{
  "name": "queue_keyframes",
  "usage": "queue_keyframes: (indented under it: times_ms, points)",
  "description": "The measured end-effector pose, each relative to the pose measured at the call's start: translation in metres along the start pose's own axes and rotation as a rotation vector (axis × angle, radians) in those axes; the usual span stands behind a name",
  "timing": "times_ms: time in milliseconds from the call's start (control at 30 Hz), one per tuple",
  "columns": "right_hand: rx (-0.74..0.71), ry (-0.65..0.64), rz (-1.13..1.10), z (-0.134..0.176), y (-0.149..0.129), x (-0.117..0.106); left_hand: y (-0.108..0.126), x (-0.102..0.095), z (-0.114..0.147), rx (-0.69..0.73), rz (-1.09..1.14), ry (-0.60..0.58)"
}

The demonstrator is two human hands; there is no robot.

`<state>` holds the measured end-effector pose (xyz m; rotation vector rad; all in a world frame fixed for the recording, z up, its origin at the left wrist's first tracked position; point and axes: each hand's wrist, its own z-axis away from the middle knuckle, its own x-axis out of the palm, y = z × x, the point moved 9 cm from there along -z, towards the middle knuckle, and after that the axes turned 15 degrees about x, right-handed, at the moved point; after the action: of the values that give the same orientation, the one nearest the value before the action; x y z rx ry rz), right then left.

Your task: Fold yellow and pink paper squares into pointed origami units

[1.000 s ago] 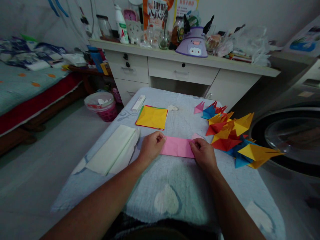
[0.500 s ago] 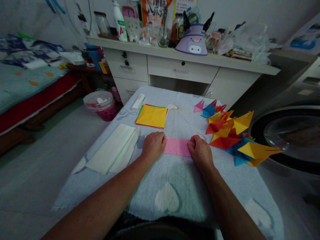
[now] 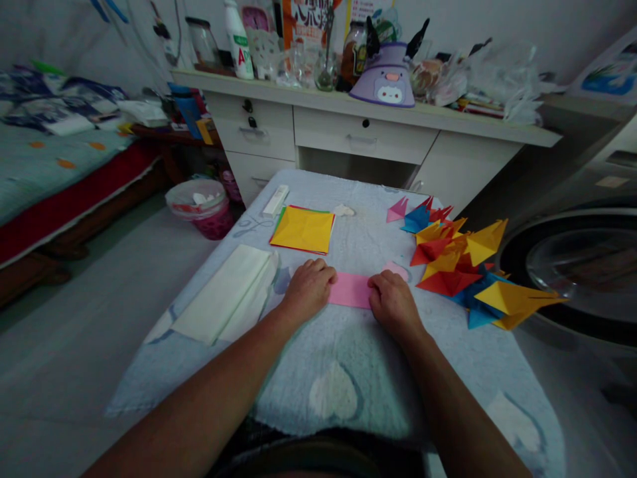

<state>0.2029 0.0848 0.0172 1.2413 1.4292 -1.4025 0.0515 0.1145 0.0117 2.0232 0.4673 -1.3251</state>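
Note:
A folded strip of pink origami paper (image 3: 352,291) lies across the cloth-covered table between my hands. My left hand (image 3: 311,287) is closed on its left end, fingers curled at the edge. At the other end my right hand (image 3: 393,299) pinches the paper, thumb against the fingers. Beyond my left hand sits a stack of square origami paper (image 3: 303,230), yellow on top. To the right of my right hand, several folded paper cranes (image 3: 450,262) in yellow, red, blue and pink are heaped together.
Left of my left arm lies a folded pale cloth or paper (image 3: 223,292). A small white box (image 3: 276,201) rests behind it. A desk (image 3: 363,136) stands beyond the table, a washing machine (image 3: 582,259) to the right, and a pink bin (image 3: 212,219) on the floor at left.
My right hand has slid slightly left along the pink paper and my left hand slightly right, so less of the strip shows between them. Both keep hold of it.

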Motion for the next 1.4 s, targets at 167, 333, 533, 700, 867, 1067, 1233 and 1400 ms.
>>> queue_keyframes:
  times_ms: [167,333,533,700,867,1067,1233,1400]
  points:
    - [0.045,0.065,0.12,0.009,-0.007,-0.003,0.008,-0.004,0.003,0.006,-0.022,-0.031]
    - [0.092,0.117,0.193,0.017,-0.015,-0.004,0.008,-0.002,0.008,-0.027,-0.047,-0.06]
    - [0.114,0.119,0.22,0.021,-0.019,-0.004,0.001,-0.002,0.014,-0.071,-0.025,-0.068]
    - [0.115,0.102,0.204,0.019,-0.014,-0.004,-0.005,-0.004,0.018,-0.092,0.013,-0.081]
    - [0.157,0.05,0.169,0.013,0.01,-0.003,-0.011,-0.004,0.021,-0.098,0.074,-0.091]
    - [0.23,-0.033,0.145,0.005,0.04,-0.003,-0.015,-0.005,0.021,-0.094,0.163,-0.138]
    - [0.25,-0.105,0.118,0.003,0.052,-0.006,-0.017,-0.007,0.022,-0.07,0.218,-0.166]
    - [0.207,-0.123,0.085,0.002,0.061,-0.006,-0.018,-0.008,0.022,-0.054,0.235,-0.2]
